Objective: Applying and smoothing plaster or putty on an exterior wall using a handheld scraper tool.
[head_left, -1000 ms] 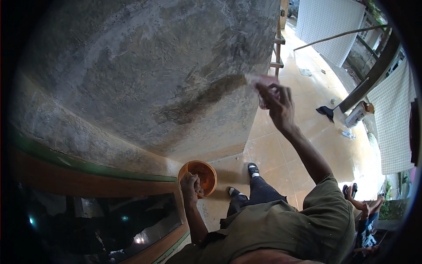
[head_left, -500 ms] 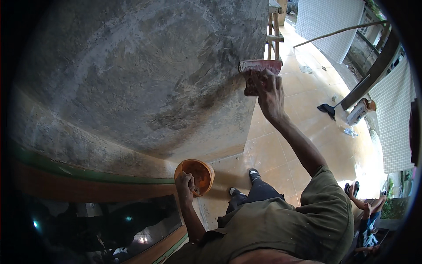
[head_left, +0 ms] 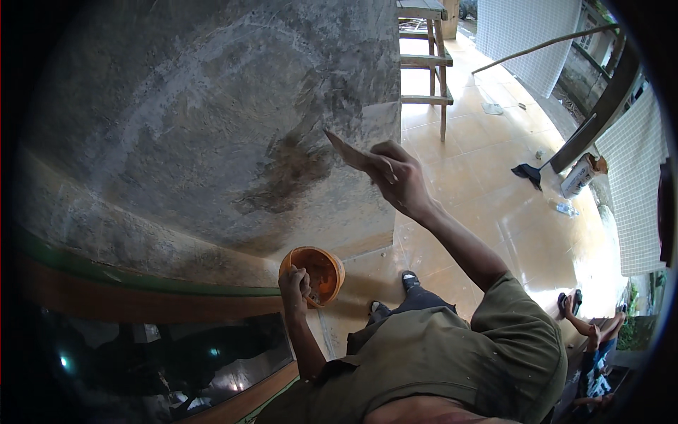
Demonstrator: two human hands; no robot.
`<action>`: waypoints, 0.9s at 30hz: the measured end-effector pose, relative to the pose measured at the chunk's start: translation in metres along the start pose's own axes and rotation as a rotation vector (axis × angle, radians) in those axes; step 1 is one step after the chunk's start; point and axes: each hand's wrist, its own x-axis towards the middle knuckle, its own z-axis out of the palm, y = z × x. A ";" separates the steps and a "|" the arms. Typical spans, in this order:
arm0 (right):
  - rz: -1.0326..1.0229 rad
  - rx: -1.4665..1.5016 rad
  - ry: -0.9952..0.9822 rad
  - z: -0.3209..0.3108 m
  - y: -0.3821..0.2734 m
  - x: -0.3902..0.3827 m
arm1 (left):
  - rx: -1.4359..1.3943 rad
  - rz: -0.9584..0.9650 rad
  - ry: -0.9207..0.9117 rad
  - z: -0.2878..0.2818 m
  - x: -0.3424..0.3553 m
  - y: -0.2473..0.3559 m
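A mottled grey plastered wall (head_left: 212, 92) fills the upper left, with a darker brown patch below my raised right hand. My right hand (head_left: 399, 180) grips a flat scraper (head_left: 347, 150), held edge-on with its tip at or just over the wall surface; I cannot tell whether it touches. My left hand (head_left: 295, 283) grips the rim of an orange bucket (head_left: 325, 275), low in front of the wall's foot, with some material inside that I cannot make out.
A wooden stand (head_left: 438, 63) is past the wall's corner. On the tiled floor (head_left: 459, 184) lie a dustpan (head_left: 526, 173), sack (head_left: 579, 180) and plastic bottle (head_left: 565, 208). Another person's bare legs (head_left: 583, 325) are at right. A glass-panelled frame (head_left: 162, 353) is lower left.
My right hand and scraper have moved left and down across the wall, the blade turning edge-on. The bucket has risen slightly in view. More of the wooden stand shows.
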 end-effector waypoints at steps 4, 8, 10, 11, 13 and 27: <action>-0.011 -0.165 0.084 0.008 0.013 0.020 | 0.016 0.037 -0.017 0.009 0.002 0.007; 0.011 -0.208 0.226 -0.004 0.031 0.009 | -0.006 0.045 0.021 0.014 0.001 0.012; 0.095 -0.228 0.255 -0.018 0.033 0.001 | 0.008 0.028 0.050 0.018 0.001 0.016; 0.141 -0.241 0.262 -0.024 0.033 -0.004 | 0.008 0.029 0.052 0.017 0.002 0.016; 0.158 -0.292 0.261 -0.040 0.028 -0.014 | 0.003 0.048 0.020 0.012 0.005 0.011; 0.268 -0.093 0.339 -0.030 0.002 0.012 | -0.012 0.031 0.055 0.008 0.009 0.010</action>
